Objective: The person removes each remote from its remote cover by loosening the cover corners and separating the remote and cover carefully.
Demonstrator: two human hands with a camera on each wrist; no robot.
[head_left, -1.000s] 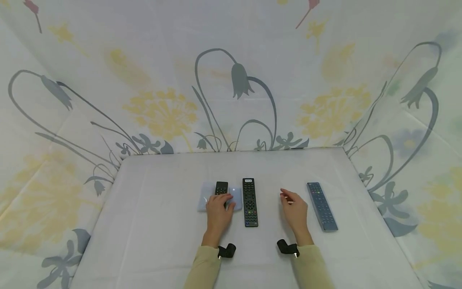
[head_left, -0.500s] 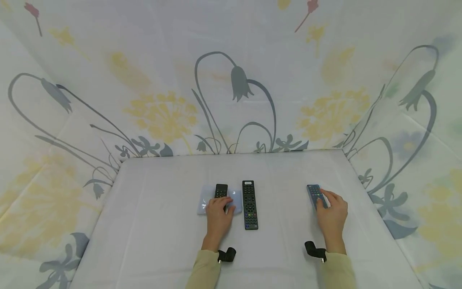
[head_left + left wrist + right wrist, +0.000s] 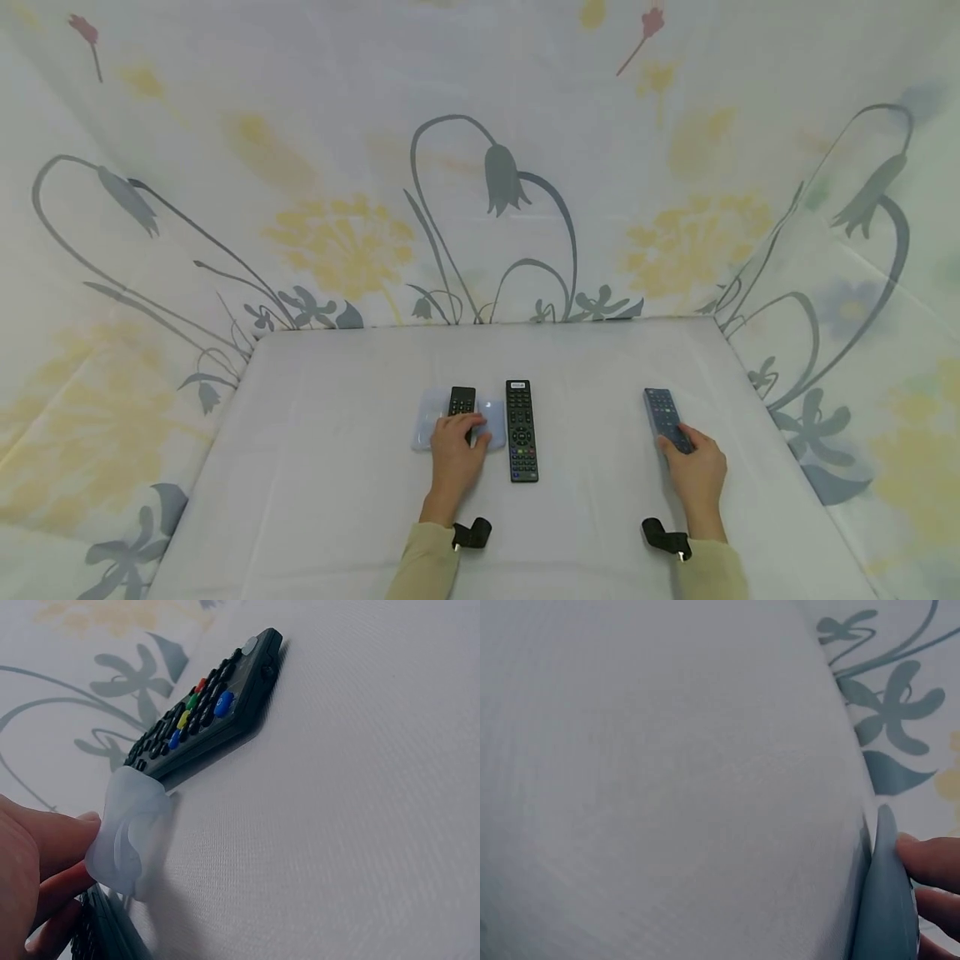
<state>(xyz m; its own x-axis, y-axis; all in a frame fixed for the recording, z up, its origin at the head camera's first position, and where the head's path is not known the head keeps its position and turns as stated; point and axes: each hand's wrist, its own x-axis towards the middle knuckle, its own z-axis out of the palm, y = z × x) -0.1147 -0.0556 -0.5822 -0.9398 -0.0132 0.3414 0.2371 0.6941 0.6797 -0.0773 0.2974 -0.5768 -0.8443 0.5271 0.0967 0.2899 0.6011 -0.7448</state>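
Observation:
My left hand (image 3: 453, 457) reaches over a short black remote control (image 3: 462, 398) lying on a pale blue translucent pouch (image 3: 492, 412). In the left wrist view, thumb and fingers pinch the edge of the soft pouch (image 3: 133, 802), and part of the black remote lies below the fingers. My right hand (image 3: 697, 479) grips the lower part of a grey-blue remote control (image 3: 663, 410), thumb on its left side and fingers on its right. The right wrist view shows that remote (image 3: 889, 900) edge-on, at lower right.
A long black remote control (image 3: 522, 433) with coloured buttons lies just right of the pouch. White cloth covers the table (image 3: 330, 467). Flower-printed fabric (image 3: 525, 208) rises behind the table and along both sides.
My right hand has moved right onto the grey-blue remote, then slid toward its lower end and taken hold. The left hand stays at the pouch. The whole head view has shifted slightly.

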